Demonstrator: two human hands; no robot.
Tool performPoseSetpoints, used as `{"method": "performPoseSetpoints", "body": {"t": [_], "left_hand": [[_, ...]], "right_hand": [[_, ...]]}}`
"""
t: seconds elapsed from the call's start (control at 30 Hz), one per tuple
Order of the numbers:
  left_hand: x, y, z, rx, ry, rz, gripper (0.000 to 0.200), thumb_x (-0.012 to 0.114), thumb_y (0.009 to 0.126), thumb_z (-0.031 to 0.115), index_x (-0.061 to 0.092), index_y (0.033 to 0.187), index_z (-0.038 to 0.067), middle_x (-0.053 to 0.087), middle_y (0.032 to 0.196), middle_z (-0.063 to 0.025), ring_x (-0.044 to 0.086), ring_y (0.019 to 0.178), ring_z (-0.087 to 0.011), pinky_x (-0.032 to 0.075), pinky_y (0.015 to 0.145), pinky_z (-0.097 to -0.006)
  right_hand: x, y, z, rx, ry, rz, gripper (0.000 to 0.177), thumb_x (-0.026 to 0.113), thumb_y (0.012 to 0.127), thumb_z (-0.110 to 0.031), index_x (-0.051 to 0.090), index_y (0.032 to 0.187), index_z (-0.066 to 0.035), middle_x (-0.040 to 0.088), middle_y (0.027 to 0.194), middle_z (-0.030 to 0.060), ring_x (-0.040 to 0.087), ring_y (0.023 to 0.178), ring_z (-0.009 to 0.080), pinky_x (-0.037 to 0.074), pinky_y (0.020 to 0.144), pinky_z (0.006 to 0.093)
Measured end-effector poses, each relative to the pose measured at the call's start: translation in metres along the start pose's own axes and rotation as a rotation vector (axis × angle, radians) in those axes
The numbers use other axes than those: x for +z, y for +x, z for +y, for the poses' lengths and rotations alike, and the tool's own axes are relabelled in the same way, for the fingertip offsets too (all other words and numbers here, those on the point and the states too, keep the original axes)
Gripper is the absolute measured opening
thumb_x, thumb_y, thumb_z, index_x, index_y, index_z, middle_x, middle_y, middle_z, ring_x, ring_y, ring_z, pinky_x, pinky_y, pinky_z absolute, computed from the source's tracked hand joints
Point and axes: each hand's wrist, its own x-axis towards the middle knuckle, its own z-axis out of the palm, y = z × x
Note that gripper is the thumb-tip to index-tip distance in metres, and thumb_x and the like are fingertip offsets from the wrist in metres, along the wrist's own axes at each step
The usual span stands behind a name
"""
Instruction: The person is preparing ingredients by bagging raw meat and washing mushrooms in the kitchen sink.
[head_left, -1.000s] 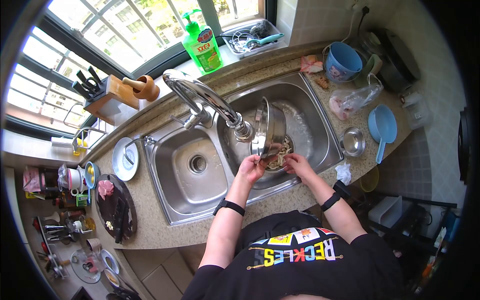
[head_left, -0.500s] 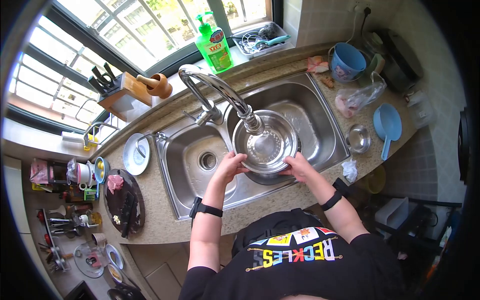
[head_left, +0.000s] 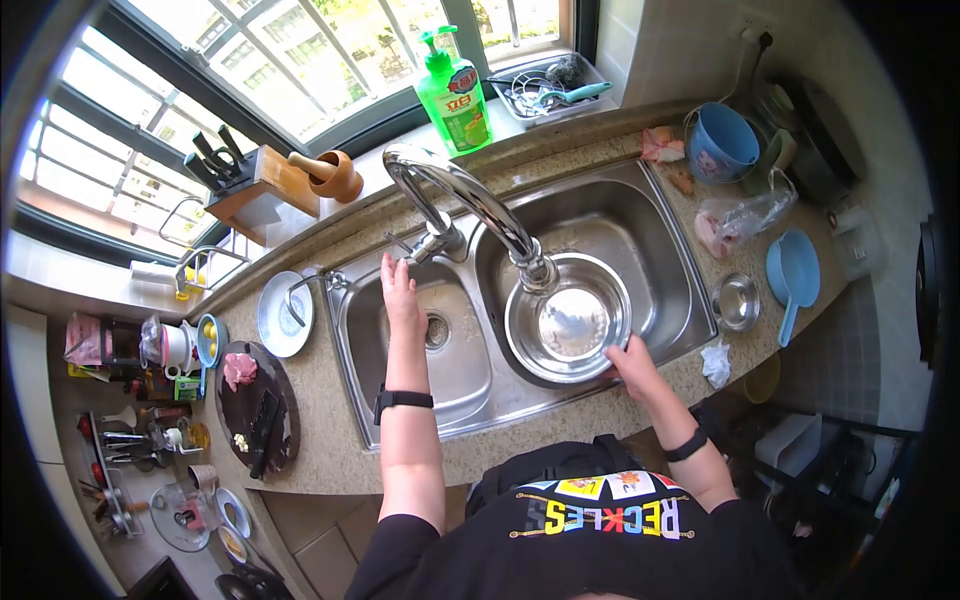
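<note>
A round stainless steel bowl (head_left: 530,345) sits under the spout of the chrome faucet (head_left: 480,205), over the right basin of the double sink (head_left: 640,225). My right hand (head_left: 627,363) grips the bowl's near right rim, thumb on top and the other fingers hidden below. Over the left basin, my left hand (head_left: 401,293) is empty, with its fingers stretched out toward the window. Its fingertips are just short of the faucet lever (head_left: 398,243). The bowl's inside is bright and shiny.
Left of the sink are a white plate (head_left: 272,318) and a dark round cutting board (head_left: 230,405) bearing raw meat and a cleaver. A blue ladle-like scoop (head_left: 793,265), small metal bowl (head_left: 738,300) and plastic bag lie right. Green soap bottle (head_left: 455,105) stands behind the faucet.
My left hand has let go of the bowl and moved up and left toward the faucet lever. My right hand still holds the rim. The whole view has shifted slightly.
</note>
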Motion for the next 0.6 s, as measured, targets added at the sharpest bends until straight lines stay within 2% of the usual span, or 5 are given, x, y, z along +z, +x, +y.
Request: {"method": "performPoseSetpoints", "body": {"t": [0.1, 0.13, 0.17, 0.3, 0.6], "left_hand": [[0.001, 0.031, -0.007, 0.102, -0.016, -0.158, 0.054, 0.051, 0.09, 0.022, 0.029, 0.138, 0.01, 0.034, 0.137, -0.0095, 0.027, 0.13, -0.0201, 0.019, 0.105, -0.0397], [0.002, 0.045, -0.013, 0.107, -0.013, -0.131, 0.047, 0.05, 0.09, 0.029, 0.035, 0.134, 0.017, 0.041, 0.133, 0.0009, 0.03, 0.126, -0.0171, 0.01, 0.103, -0.0511], [-0.001, 0.058, -0.018, 0.101, -0.012, -0.129, 0.047, 0.05, 0.09, 0.029, 0.035, 0.134, 0.017, 0.041, 0.133, 0.0009, 0.03, 0.126, -0.0171, 0.01, 0.103, -0.0511], [0.005, 0.076, -0.02, 0.036, -0.059, -0.053, 0.018, 0.058, 0.087, 0.033, 0.057, 0.1, 0.021, 0.058, 0.09, 0.0063, 0.047, 0.083, -0.0074, 0.034, 0.078, -0.035], [-0.016, 0.075, -0.031, -0.003, -0.127, -0.068, 0.01, 0.052, 0.09, 0.026, 0.053, 0.094, 0.016, 0.061, 0.093, -0.0011, 0.053, 0.083, -0.0122, 0.041, 0.079, -0.0358]], "right_hand": [[0.001, -0.006, -0.001, 0.041, 0.06, -0.007, 0.034, 0.049, 0.078, -0.005, 0.045, 0.111, 0.002, 0.059, 0.096, 0.0102, 0.064, 0.077, 0.0184, 0.057, 0.062, 0.0321], [0.001, -0.003, 0.0, 0.063, 0.056, -0.009, 0.034, 0.049, 0.079, -0.006, 0.045, 0.112, 0.001, 0.059, 0.098, 0.0102, 0.063, 0.078, 0.0181, 0.056, 0.062, 0.031], [0.002, 0.003, -0.001, 0.069, 0.054, -0.007, 0.034, 0.049, 0.079, -0.006, 0.045, 0.112, 0.001, 0.059, 0.098, 0.0102, 0.063, 0.078, 0.0181, 0.056, 0.062, 0.031], [0.009, 0.021, 0.0, 0.135, 0.01, 0.017, 0.033, 0.049, 0.079, -0.006, 0.046, 0.112, -0.001, 0.059, 0.099, 0.009, 0.063, 0.08, 0.017, 0.055, 0.063, 0.0301], [0.038, 0.071, -0.014, 0.095, 0.164, -0.123, 0.031, 0.048, 0.08, -0.006, 0.048, 0.11, 0.0, 0.061, 0.096, 0.0083, 0.063, 0.081, 0.0175, 0.055, 0.068, 0.0333]]}}
